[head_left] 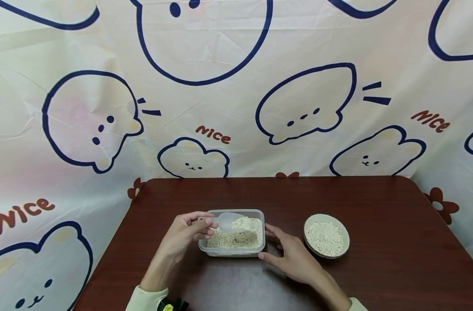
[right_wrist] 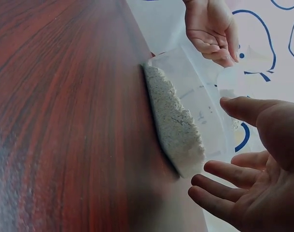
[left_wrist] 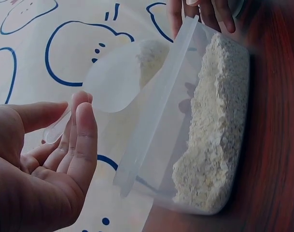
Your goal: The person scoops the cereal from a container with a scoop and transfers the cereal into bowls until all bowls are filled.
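We see the left hand [head_left: 190, 231] pinching the handle of a clear scoop [left_wrist: 110, 79], which is over the container and has pale flakes at its far end. We find the right hand [head_left: 292, 255] open, fingers spread, at the container's right end; whether it touches the wall we cannot tell. The plastic container [head_left: 232, 251] holds more flakes [head_left: 228, 241]. Farther right, we see a white bowl [head_left: 325, 217] of flakes on the dark wooden table [head_left: 388, 246], with a printed cloth [head_left: 236, 108] behind
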Motion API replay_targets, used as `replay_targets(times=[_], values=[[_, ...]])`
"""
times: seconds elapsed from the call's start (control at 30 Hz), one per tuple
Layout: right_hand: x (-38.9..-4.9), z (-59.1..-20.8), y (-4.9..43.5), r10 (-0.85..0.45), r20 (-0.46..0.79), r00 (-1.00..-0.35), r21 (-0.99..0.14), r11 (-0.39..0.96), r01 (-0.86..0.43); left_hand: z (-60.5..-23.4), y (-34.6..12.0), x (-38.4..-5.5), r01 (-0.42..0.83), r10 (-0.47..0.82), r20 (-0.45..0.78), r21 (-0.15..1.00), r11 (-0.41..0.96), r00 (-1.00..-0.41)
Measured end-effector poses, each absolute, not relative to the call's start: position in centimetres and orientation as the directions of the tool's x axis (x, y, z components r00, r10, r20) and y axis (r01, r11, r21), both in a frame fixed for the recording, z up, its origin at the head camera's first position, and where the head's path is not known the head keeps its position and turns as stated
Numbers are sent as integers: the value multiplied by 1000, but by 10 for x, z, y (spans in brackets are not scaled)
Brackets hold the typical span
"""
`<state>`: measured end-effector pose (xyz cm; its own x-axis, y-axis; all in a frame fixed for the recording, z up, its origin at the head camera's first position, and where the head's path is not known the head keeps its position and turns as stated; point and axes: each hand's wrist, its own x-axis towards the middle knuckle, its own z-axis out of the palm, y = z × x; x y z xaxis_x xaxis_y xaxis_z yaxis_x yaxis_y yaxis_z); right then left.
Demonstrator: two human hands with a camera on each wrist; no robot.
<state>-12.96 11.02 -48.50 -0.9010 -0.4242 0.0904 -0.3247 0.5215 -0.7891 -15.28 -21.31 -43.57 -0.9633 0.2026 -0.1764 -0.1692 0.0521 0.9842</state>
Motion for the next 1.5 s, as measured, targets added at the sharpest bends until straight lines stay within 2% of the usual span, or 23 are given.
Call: replay_targets(times=[0.37, 0.73, 1.03, 1.33, 1.5], values=[[-118, -464, 131, -335, 102, -937, -754, 589, -292, -429, -193, -157, -152, 239, -145, 988, -10, -960], [-107, -442, 184, -226, 143, -964, -736, 627, -256, -419, -149, -166, -128, 331, -98, 989, -70, -939], [-101, -440, 223, -115, 181, -977, -657, 725, -207, -417, -114, -175, -137, 375, -92, 986, -96, -922], [-101, -450, 247, -29, 72, -997, -631, 773, -68, -421, -81, -180, -136, 428, -84, 986, -93, -900], [-102, -458, 256, -20, 32, -999, -623, 782, -35, -424, -63, -182, -143, 440, -90, 986, -88, -893]])
